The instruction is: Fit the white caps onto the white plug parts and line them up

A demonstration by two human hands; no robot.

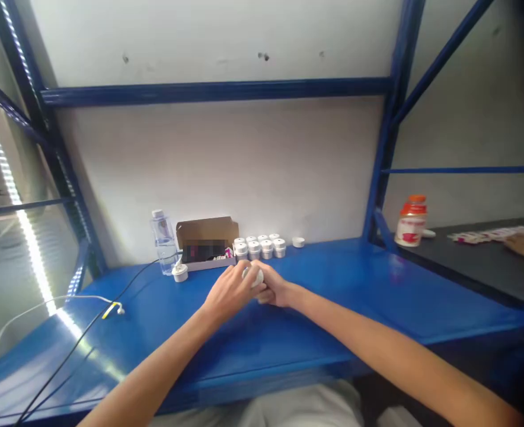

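Together, the left hand (230,292) and right hand (274,289) close around a small white jar (255,276), fingers curled on it, just above the blue bench (355,296), a little in front of the cardboard box (207,240) and the cluster of white jars (260,246).

Small white jar (253,276), mostly hidden between both hands, just above blue shelf.

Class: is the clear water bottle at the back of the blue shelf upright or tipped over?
Upright. The water bottle stands on its base on the blue shelf, white cap uppermost, beside the cardboard box.
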